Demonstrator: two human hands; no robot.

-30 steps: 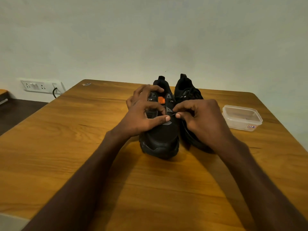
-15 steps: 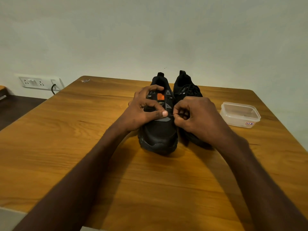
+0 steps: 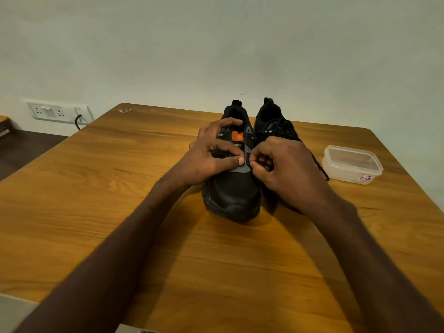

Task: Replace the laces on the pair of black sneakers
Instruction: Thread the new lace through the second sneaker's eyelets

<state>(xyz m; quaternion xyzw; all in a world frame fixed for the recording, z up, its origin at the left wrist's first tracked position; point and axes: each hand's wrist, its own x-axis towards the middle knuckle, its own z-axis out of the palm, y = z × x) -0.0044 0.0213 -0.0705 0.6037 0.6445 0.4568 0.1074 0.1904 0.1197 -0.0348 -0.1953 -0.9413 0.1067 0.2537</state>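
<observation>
Two black sneakers stand side by side on the wooden table [image 3: 144, 212], toes toward me. The left sneaker [image 3: 234, 193] has an orange tongue label and grey eyelet trim. My left hand [image 3: 213, 157] grips its upper, thumb pressed on the grey trim near the lowest eyelets. My right hand [image 3: 286, 167] is curled beside that trim, its fingertips pinching what looks like a thin black lace end, mostly hidden. The right sneaker [image 3: 276, 126] is laced; a black lace [image 3: 320, 167] trails off its right side.
A clear plastic container [image 3: 352, 164] with a small label sits to the right of the shoes. A wall socket panel [image 3: 57, 112] with a black cable is at the left behind the table. The wall rises just behind the table's far edge.
My right hand has moved left, closing the gap to the left sneaker's eyelet trim. My left hand keeps its grip on the sneaker. The view has shifted slightly.
</observation>
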